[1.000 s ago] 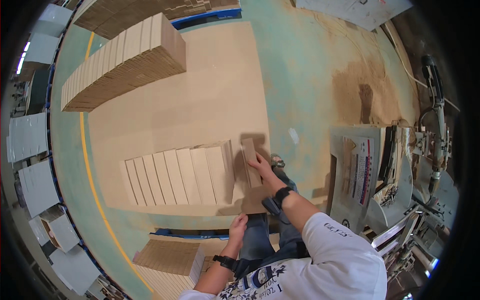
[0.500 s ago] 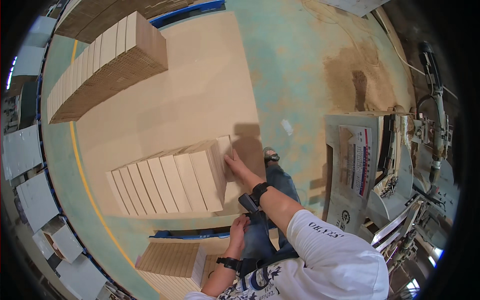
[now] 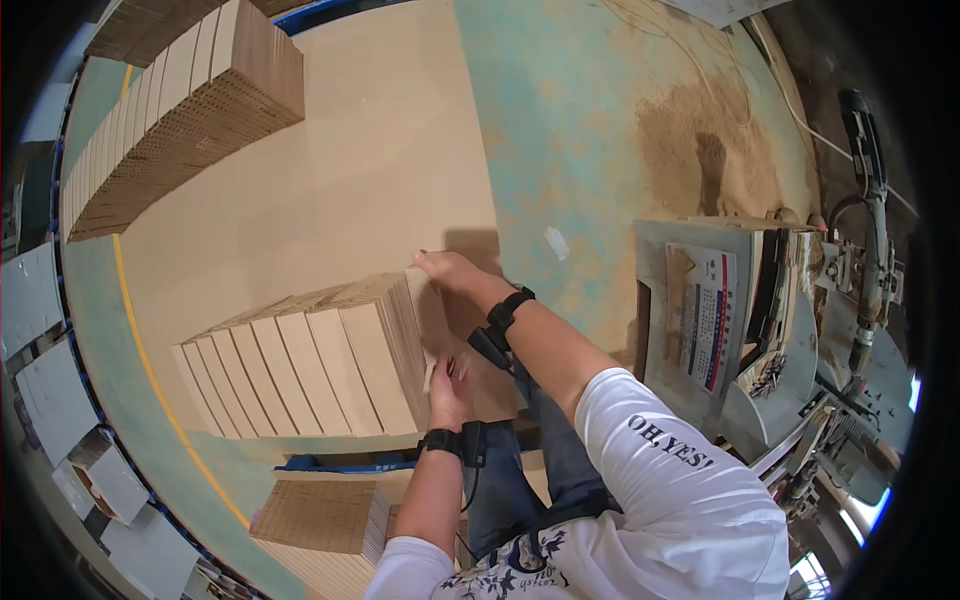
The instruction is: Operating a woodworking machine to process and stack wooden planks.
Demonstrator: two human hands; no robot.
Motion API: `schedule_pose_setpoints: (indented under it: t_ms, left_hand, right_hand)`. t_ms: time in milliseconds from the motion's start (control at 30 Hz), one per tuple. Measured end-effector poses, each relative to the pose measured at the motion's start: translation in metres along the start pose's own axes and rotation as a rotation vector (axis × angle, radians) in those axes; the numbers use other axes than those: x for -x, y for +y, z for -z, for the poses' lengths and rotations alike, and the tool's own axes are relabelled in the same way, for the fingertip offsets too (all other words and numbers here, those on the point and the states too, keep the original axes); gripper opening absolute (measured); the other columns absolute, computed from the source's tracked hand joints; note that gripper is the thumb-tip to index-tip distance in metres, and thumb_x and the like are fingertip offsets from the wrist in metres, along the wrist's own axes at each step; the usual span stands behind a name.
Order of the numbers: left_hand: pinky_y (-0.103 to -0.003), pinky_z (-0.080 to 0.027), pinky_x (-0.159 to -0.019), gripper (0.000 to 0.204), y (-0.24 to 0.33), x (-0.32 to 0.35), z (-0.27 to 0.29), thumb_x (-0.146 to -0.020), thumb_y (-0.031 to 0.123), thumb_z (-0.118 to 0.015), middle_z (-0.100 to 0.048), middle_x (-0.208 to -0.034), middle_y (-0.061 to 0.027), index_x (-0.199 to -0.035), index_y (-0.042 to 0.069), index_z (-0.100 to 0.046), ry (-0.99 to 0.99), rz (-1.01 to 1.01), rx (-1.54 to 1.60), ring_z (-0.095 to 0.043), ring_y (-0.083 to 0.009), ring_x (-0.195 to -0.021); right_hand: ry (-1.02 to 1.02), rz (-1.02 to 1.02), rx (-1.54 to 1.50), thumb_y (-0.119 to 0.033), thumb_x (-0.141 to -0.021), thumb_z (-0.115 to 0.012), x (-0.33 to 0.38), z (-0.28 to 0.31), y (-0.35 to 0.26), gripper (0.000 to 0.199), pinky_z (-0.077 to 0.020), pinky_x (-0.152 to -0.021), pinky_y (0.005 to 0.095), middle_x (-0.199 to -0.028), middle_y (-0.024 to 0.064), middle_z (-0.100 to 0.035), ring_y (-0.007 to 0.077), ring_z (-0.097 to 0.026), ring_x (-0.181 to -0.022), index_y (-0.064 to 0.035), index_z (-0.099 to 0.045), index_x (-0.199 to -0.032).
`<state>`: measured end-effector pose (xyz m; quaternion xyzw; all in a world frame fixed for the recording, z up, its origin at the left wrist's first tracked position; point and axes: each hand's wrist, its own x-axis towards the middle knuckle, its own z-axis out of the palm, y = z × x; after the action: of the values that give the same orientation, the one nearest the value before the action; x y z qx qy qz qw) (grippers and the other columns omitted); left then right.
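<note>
A row of tan cardboard bundles (image 3: 285,365) lies on a large brown sheet (image 3: 400,130) in front of me, and a flat cardboard piece (image 3: 427,305) stands at its right end. My right hand (image 3: 455,272) is closed over the far corner of that end piece, thumb and fingers at its edge. At its near side my left hand (image 3: 450,392) has its fingers curled against the same piece; part of the grip is hidden. Both wrists carry black straps with small black devices.
Another long cardboard row (image 3: 180,115) stands at the far left. A cardboard stack (image 3: 320,515) sits near me, beside a blue pallet (image 3: 345,462). Grey machinery (image 3: 685,300) rises on the right. A yellow line (image 3: 165,375) crosses the green floor.
My left hand has come forward from beside my legs to the near side of the end piece. The right hand has moved to its far corner. The view has shifted slightly.
</note>
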<state>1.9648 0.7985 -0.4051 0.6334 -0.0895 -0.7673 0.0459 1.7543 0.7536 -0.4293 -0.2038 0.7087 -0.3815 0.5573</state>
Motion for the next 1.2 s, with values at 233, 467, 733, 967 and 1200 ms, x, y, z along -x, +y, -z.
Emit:
schedule_pose_setpoints:
  t_ms: [233,467,733,967,1200]
  left_hand:
    - [-0.047,-0.033,-0.095,0.055,-0.002,-0.001,0.015,-0.085,0.036,-0.056,-0.029,-0.131,-0.0034,-0.129,0.014,-0.033,-0.064,-0.113,0.094,-0.038,-0.0223,-0.116]
    - [-0.046,-0.029,-0.099,0.064,0.001,0.001,0.007,-0.084,0.048,-0.053,-0.026,-0.134,-0.0013,-0.133,0.017,-0.027,-0.053,-0.126,0.11,-0.035,-0.0223,-0.119]
    - [-0.047,-0.033,-0.096,0.075,0.009,0.002,0.015,-0.081,0.051,-0.055,-0.015,-0.141,-0.0078,-0.138,0.015,-0.021,-0.112,-0.038,-0.042,-0.029,-0.0233,-0.126]
    - [-0.05,-0.035,-0.094,0.052,-0.026,0.04,0.084,-0.087,0.043,-0.049,-0.04,-0.122,-0.014,-0.119,0.003,-0.042,-0.117,0.105,-0.392,-0.036,-0.0283,-0.12]
    - [-0.046,-0.04,-0.092,0.042,-0.025,0.133,0.103,-0.087,0.037,-0.05,-0.054,-0.103,-0.0133,-0.113,0.004,-0.043,-0.192,0.264,-0.7,-0.051,-0.0305,-0.104]
  right_hand:
    - [-0.066,0.144,0.274,-0.039,-0.09,-0.03,0.007,-0.012,-0.009,0.047,-0.0403,-0.085,0.0398,-0.098,0.0215,-0.059,0.0334,-0.054,-0.097,-0.0049,-0.059,-0.103]
    - [-0.01,0.165,0.308,-0.038,-0.09,-0.03,-0.004,-0.024,0.001,0.048,-0.0411,-0.081,0.0426,-0.095,0.0215,-0.06,0.0351,-0.055,-0.093,0.0008,-0.059,-0.095]
    - [0.324,0.276,0.05,-0.039,-0.088,-0.04,0.013,-0.031,0.01,0.044,-0.0399,-0.082,0.0433,-0.096,0.0247,-0.057,0.038,-0.053,-0.094,0.0009,-0.057,-0.094]
    - [0.439,0.029,0.053,-0.039,-0.087,-0.043,0.145,0.004,0.056,0.045,-0.039,-0.086,0.0395,-0.104,0.0205,-0.057,0.0335,-0.052,-0.101,0.0009,-0.054,-0.102]
    - [0.88,-0.105,0.21,-0.034,-0.086,-0.05,0.445,0.011,0.05,0.042,-0.0357,-0.094,0.0411,-0.116,0.0158,-0.052,0.0346,-0.047,-0.109,-0.0112,-0.048,-0.121]
